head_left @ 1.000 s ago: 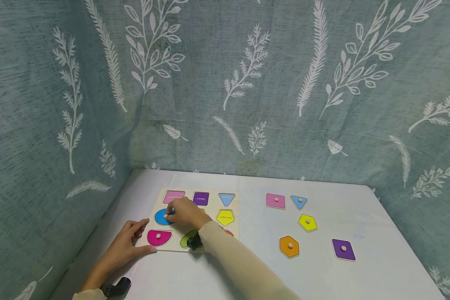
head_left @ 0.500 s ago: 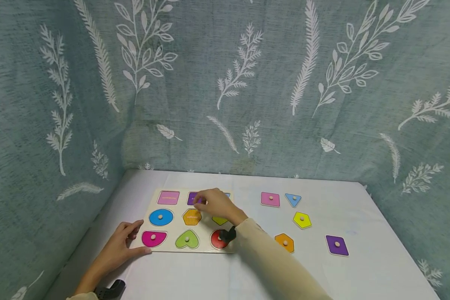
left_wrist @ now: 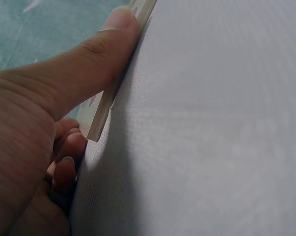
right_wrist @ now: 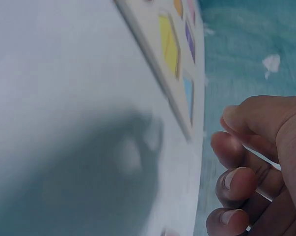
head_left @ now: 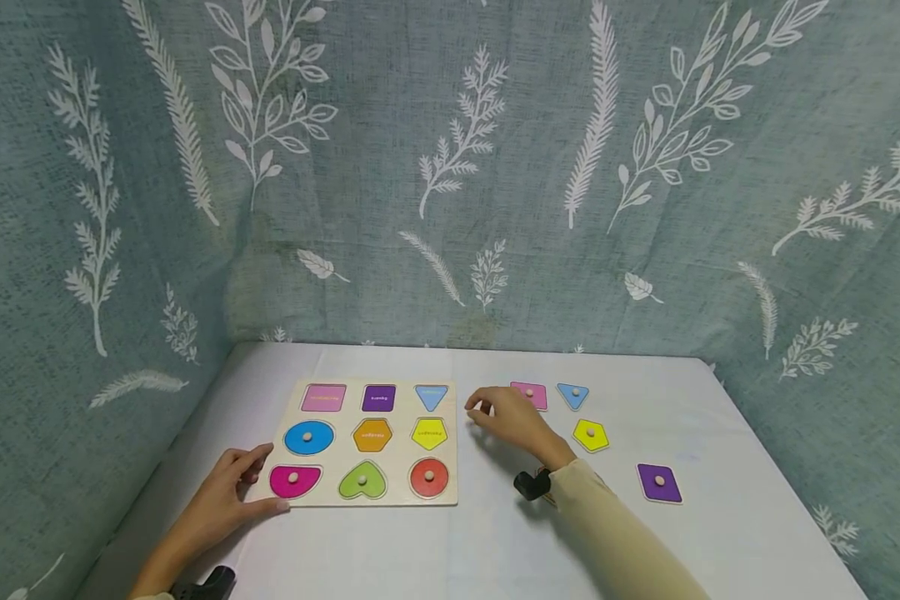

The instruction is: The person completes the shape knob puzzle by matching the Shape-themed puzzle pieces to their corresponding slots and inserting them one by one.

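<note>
A wooden shape puzzle board (head_left: 397, 493) lies flat at the left of the table. Knobbed pieces fill some recesses: a blue oval (head_left: 317, 446), a magenta semicircle (head_left: 307, 485), a green heart (head_left: 375, 489) and a red circle (head_left: 438, 487). The upper row, the hexagon and the pentagon recesses show only printed colours. My left hand (head_left: 221, 497) holds the board's near left corner, thumb along the front edge, fingers at the side. My right hand (head_left: 512, 418), loosely curled and holding nothing, hovers right of the board, partly covering a pink rectangle piece (head_left: 537, 393).
Loose on the white table (head_left: 495, 558) lie a light blue triangle (head_left: 572, 392), a yellow pentagon (head_left: 596, 442) and a purple square (head_left: 671, 486). An orange hexagon is mostly hidden behind the right wrist. A leaf-patterned curtain (head_left: 390, 208) stands behind and beside the table.
My right hand has left the blue oval, now in its recess, and moved right across the board to beyond its edge. The left hand stays at the corner. The head view has shifted slightly.
</note>
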{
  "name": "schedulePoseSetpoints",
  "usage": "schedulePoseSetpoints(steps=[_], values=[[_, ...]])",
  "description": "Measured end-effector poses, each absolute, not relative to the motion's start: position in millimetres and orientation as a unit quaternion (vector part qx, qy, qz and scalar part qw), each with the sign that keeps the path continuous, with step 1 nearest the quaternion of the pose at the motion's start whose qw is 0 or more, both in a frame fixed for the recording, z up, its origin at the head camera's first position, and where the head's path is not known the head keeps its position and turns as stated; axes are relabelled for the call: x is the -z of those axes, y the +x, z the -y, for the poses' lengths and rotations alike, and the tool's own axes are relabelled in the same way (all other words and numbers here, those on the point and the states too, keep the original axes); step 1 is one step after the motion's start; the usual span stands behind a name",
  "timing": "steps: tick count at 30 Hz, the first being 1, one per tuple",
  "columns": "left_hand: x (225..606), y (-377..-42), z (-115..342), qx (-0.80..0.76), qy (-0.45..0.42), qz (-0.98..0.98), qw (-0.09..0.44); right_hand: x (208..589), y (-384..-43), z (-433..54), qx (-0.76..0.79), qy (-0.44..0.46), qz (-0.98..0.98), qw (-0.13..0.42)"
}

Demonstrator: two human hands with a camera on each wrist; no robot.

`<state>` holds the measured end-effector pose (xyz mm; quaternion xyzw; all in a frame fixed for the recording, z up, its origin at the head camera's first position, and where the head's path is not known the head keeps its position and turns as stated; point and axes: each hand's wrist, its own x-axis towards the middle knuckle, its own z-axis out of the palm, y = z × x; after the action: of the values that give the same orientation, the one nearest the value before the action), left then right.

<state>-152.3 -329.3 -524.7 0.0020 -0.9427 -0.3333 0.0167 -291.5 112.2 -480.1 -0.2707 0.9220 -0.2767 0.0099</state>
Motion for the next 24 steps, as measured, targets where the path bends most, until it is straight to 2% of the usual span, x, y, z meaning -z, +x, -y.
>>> schedulePoseSetpoints(steps=[12,24], values=[[524.3,-155.7,327.6,0.335,-0.011,0.942,0.019,480.1,-275.6,-197.4,0.288,-0.206,-0.935,-0.031],[526.5,-153.8,332.7,0.338,-0.007,0.941,0.012,486.7,-247.8,-254.3,0.296,-0.142,-0.943,-0.057]])
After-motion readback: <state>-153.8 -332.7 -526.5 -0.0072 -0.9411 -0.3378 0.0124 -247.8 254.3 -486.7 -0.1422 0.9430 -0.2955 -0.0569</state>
